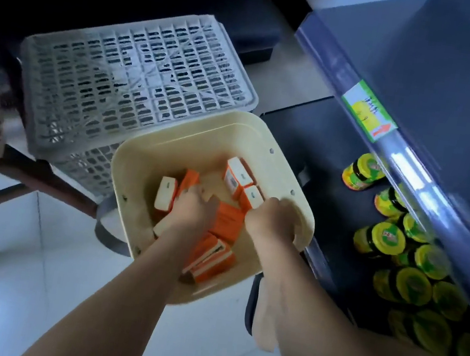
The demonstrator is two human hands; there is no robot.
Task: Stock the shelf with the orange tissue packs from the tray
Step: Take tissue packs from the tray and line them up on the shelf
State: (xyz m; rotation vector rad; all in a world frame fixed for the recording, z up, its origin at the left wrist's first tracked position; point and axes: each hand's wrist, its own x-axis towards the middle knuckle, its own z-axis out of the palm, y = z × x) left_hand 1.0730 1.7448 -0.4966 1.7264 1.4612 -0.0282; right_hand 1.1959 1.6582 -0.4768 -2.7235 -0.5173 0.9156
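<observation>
Cream plastic tray (149, 164) is seen from above, tilted, next to an upturned grey slotted crate (127, 74). Orange tissue packs (226, 222) are all lying loose inside the tray, jumbled at mixed angles; some show white faces, e.g. one at the far side (238, 177) and one at the left (166, 194).

Left hand (192, 206) is reached down into the tray, fingers curled over the packs in the middle. Whether a pack is actually gripped cannot be told; the palm side is hidden.

Right hand (275, 219) is placed at the tray's right rim, fingers bent, touching or right beside a pack at the far right (252, 197). Grip on rim versus pack cannot be told either.

Dark shelf (339, 151) is located to the right of the tray, under a rail carrying a green-yellow price tag (367, 111). Jars with yellow-green lids (387, 239) are stocked along it. No tissue packs are seen on the shelf. Image is motion-blurred toward the edges.
</observation>
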